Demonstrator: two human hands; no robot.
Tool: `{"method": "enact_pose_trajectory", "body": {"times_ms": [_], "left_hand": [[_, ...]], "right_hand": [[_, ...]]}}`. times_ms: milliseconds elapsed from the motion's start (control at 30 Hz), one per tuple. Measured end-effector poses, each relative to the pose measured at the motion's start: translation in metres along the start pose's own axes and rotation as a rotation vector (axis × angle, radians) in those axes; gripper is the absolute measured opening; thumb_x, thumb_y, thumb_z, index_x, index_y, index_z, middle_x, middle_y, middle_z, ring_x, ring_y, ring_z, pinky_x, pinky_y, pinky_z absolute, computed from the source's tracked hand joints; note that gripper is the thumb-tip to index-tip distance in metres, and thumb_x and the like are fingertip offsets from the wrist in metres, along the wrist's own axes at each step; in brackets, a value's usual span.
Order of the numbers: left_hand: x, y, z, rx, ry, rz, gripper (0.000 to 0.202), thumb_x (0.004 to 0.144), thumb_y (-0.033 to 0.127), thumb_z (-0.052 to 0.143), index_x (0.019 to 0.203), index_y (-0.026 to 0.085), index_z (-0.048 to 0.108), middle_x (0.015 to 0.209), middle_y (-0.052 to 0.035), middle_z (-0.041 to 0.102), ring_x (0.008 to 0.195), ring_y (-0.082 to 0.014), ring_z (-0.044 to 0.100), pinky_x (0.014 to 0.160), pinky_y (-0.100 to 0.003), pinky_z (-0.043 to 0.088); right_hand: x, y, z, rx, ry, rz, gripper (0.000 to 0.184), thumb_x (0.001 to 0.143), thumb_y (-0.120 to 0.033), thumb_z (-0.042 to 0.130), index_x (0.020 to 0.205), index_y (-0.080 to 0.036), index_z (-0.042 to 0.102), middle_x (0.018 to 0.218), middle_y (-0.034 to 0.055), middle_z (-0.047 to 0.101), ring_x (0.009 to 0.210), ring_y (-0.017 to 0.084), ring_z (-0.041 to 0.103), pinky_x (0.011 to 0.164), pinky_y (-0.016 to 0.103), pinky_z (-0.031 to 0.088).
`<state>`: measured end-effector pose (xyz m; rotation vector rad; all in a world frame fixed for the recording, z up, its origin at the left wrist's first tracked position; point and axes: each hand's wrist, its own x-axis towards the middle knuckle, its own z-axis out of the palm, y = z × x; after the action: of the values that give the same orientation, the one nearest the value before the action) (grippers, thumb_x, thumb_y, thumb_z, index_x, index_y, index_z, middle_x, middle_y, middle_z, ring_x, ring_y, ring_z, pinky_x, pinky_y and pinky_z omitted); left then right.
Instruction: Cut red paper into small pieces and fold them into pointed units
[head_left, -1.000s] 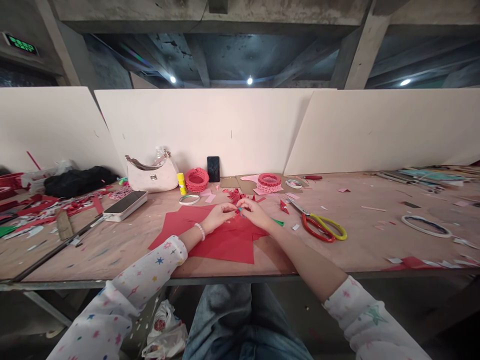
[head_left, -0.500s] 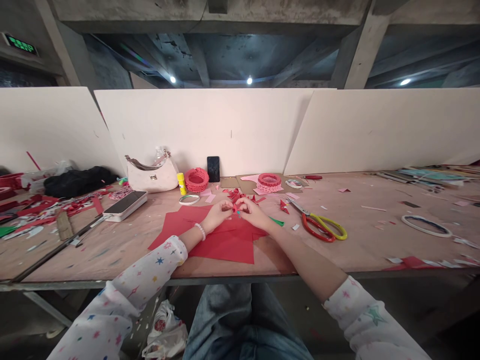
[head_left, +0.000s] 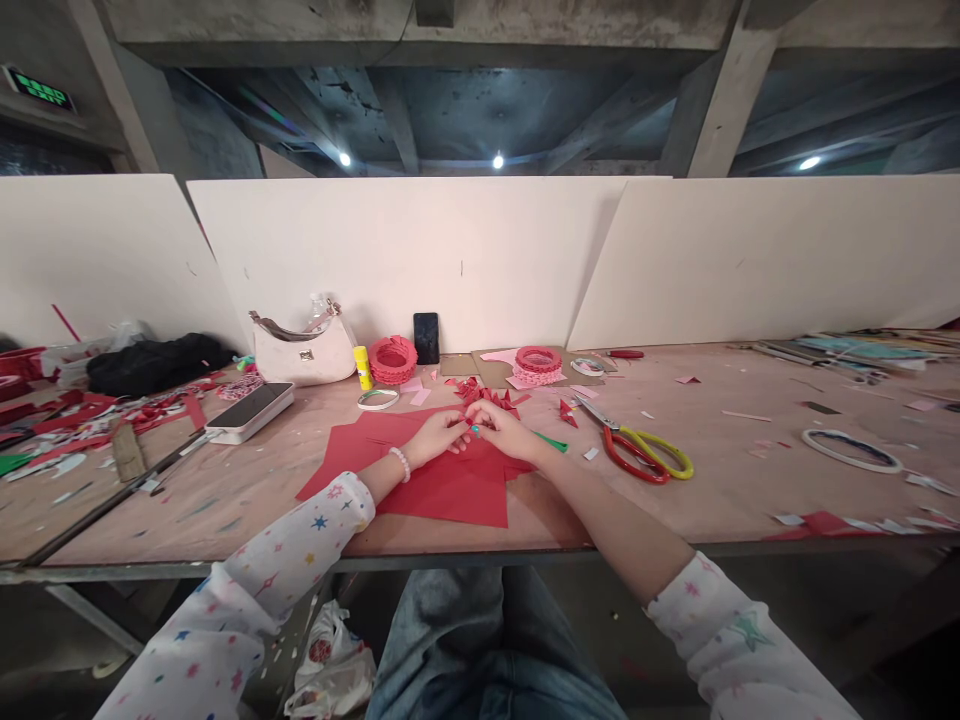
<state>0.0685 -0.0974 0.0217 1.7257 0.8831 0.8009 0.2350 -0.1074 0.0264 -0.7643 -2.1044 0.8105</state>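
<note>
Currently, left grip (head_left: pixel 439 440) and right grip (head_left: pixel 511 432) are curled in and meet at the fingertips (head_left: pixel 471 426), both just above the red paper sheets (head_left: pixel 442 505) lying on the counter (head_left: pixel 225 500). Neither is clearly open. Any pinched item would be too small to tell between the fingers, so grip state stays unconfirmed. Beaded bracelet (head_left: pixel 400 464) sits on the left wrist, and star-print sleeves (head_left: pixel 315 540) cover both forearms. Folded red paper pieces (head_left: pixel 480 393) lie in a loose cluster just ahead of the grips, near but not touching. Green paper scrap (head_left: pixel 551 443) sits just right of the right grip. Further right are scissors (head_left: pixel 637 455) with red and yellow handles, blades pointing back toward the wall. Ahead and left of the grips: clear tape roll (head_left: pixel 378 399), red paper bowl (head_left: pixel 392 360), yellow glue stick (head_left: pixel 363 367), black phone (head_left: pixel 426 338) propped upright against the white board (head_left: pixel 465 250), and white handbag (head_left: pixel 304 355). Ahead and right: pink-red paper ring (head_left: pixel 538 360) on pink paper (head_left: pixel 525 381). Far left of the grips: white power bank (head_left: pixel 251 412) beside scattered red offcuts (head_left: pixel 150 410).
</note>
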Motion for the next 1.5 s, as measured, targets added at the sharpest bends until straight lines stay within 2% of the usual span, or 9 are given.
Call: {"method": "enact_pose_trajectory", "body": {"times_ms": [300, 500, 1067, 1333, 1500], "left_hand": [[0.002, 0.0036, -0.0013, 0.014, 0.092, 0.008, 0.025, 0.073, 0.036, 0.053, 0.075, 0.012, 0.053, 0.068, -0.0033, 0.061, 0.052, -0.0078, 0.056, 0.05, -0.018, 0.043], [0.0026, 0.0027, -0.0009, 0.039, 0.096, 0.037, 0.025, 0.074, 0.037, 0.051, 0.073, 0.012, 0.05, 0.062, -0.0019, 0.06, 0.051, -0.009, 0.057, 0.047, -0.018, 0.042], [0.0036, -0.0034, -0.0016, 0.056, -0.002, 0.164, 0.034, 0.075, 0.046, 0.047, 0.075, 0.012, 0.05, 0.066, -0.0024, 0.059, 0.049, -0.0076, 0.055, 0.046, -0.017, 0.04], [0.0016, 0.0032, -0.0013, 0.048, 0.077, 0.167, 0.032, 0.075, 0.043, 0.048, 0.072, 0.012, 0.05, 0.066, -0.0022, 0.059, 0.048, -0.0067, 0.054, 0.045, -0.016, 0.038], [0.0031, 0.0012, -0.0026, 0.049, 0.092, 0.176, 0.032, 0.075, 0.044, 0.047, 0.072, 0.012, 0.051, 0.068, -0.0027, 0.059, 0.049, -0.0072, 0.054, 0.046, -0.017, 0.04]], "right_hand": [[0.0028, -0.0016, -0.0074, 0.151, 0.148, 0.113, 0.016, 0.075, -0.02, 0.042, 0.091, -0.018, 0.045, 0.062, -0.0045, 0.045, 0.056, 0.01, 0.044, 0.058, 0.024, 0.034], [0.0021, -0.0031, -0.0073, 0.25, 0.133, 0.165, 0.02, 0.073, -0.022, 0.046, 0.093, -0.017, 0.046, 0.064, -0.0039, 0.047, 0.055, 0.009, 0.045, 0.055, 0.023, 0.034], [0.0027, 0.0025, -0.0058, 0.208, 0.12, 0.136, 0.022, 0.071, -0.03, 0.053, 0.088, -0.017, 0.049, 0.06, -0.0041, 0.048, 0.054, 0.009, 0.044, 0.055, 0.023, 0.034], [0.0033, -0.0007, -0.0046, 0.238, 0.197, 0.161, 0.02, 0.074, -0.033, 0.048, 0.087, -0.018, 0.049, 0.063, -0.0024, 0.05, 0.056, 0.009, 0.045, 0.056, 0.024, 0.035], [0.0017, -0.0039, -0.0037, 0.269, 0.096, 0.195, 0.021, 0.074, -0.038, 0.047, 0.076, -0.017, 0.049, 0.065, -0.0014, 0.051, 0.055, 0.009, 0.044, 0.056, 0.024, 0.036]]}}
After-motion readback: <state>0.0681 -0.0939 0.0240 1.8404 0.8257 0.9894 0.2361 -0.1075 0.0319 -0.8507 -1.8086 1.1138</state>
